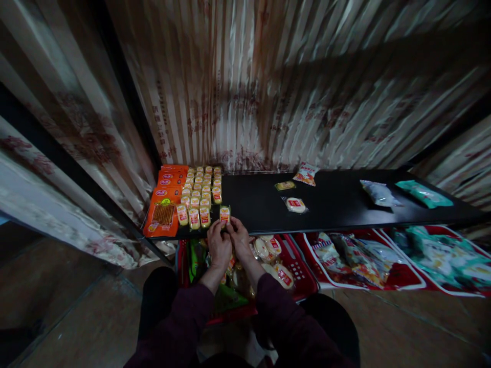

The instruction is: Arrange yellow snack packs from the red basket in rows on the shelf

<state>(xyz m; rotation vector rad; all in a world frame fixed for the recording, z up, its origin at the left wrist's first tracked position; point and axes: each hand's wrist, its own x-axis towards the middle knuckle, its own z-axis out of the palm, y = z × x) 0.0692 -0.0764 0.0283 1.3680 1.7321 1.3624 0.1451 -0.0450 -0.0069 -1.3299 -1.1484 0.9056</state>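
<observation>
My left hand (218,246) and my right hand (240,240) meet at the front edge of a black shelf (337,214), both gripping one small yellow snack packet (224,214) that stands upright. Just left of it, several matching yellow packets (200,197) stand in neat rows. Orange flat packets (165,202) lie stacked at the shelf's left end. Both arms wear dark maroon sleeves.
Loose packets lie on the shelf: a round white one (295,205), a small flat one (285,186), an orange-white bag (306,173), a clear bag (379,193), a teal bag (424,193). Below stands a red basket (301,266) of snacks. Red trays (399,276) hold more. Striped curtain behind.
</observation>
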